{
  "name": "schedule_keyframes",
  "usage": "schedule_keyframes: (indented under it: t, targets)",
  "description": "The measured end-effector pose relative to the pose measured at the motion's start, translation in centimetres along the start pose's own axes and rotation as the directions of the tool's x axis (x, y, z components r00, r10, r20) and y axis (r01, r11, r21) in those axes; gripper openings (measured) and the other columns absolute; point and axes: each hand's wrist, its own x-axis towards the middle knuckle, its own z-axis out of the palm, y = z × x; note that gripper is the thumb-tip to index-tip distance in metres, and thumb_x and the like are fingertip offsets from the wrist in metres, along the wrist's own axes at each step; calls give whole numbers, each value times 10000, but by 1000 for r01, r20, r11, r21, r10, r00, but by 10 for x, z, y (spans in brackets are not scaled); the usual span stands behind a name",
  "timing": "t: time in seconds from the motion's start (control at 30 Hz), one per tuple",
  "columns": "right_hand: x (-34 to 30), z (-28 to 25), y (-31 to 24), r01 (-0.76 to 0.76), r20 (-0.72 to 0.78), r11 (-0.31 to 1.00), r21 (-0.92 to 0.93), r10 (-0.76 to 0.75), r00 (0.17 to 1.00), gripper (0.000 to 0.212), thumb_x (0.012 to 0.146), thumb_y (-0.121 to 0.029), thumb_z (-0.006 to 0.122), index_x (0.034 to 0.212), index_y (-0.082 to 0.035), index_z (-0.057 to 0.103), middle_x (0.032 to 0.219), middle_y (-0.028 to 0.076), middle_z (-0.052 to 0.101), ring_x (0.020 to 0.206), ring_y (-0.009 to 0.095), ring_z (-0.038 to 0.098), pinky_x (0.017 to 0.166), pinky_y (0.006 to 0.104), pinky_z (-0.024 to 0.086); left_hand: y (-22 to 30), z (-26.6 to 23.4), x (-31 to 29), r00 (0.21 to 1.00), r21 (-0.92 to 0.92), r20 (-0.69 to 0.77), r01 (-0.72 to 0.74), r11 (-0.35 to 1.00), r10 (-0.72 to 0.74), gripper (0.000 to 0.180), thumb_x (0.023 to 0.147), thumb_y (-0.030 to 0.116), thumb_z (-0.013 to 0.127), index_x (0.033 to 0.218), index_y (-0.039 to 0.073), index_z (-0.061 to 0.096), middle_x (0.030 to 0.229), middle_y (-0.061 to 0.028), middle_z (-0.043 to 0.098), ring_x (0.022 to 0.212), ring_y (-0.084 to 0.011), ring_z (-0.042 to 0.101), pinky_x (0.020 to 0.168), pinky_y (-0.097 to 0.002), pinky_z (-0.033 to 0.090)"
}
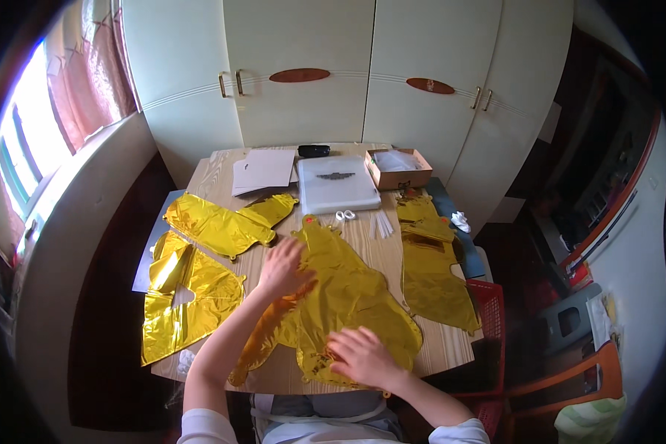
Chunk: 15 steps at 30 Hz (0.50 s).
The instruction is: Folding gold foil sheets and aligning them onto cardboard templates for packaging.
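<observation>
A large flat gold foil balloon (348, 277) lies uninflated at the middle of the table, wrinkled, with small tabs on its edge. My left hand (283, 268) is over its upper left side, fingers stretched out and a little blurred; below it the foil's left part looks darker and reflects my arm. Near the table's front edge my right hand (362, 357) rests on the lower part of the same balloon, its fingers spread. More flat gold balloons lie around it: one at the upper left (222, 224), one at the lower left (189, 296), and gold foil on the right (436, 277).
Along the back of the wooden table (277, 379) are pale sheets (265, 169), a black case (314, 151), a translucent plastic box (337, 189) and a cardboard box (398, 169). White rings (345, 215) and strips (382, 225) lie before them. A red basket (490, 318) stands right, beside a wooden chair (603, 370).
</observation>
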Motion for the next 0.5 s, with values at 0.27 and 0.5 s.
schedule_keyframes:
  t: [0.27, 0.5]
  targets:
    - [-19, -12, 66, -305, 16, 950, -68, 306, 952, 521, 939, -343, 569, 1328, -4, 494, 1336, 164, 549, 1261, 321, 501, 1058, 423, 405, 10, -18, -51, 948, 110, 299, -148, 983, 109, 802, 865, 685, 463, 1494, 204, 332, 1546, -166, 279, 1441, -406, 196, 1153, -567, 160]
    - [-12, -6, 96, -257, 76, 959, -121, 267, 961, 582, 948, -336, 553, 1368, 49, 437, 1390, 214, 493, 1320, 320, 450, 1103, 396, 367, 14, -22, -72, 957, 140, 278, -127, 982, 84, 803, 865, 684, 462, 1499, 213, 320, 1537, -168, 297, 1433, -408, 215, 1145, -584, 159]
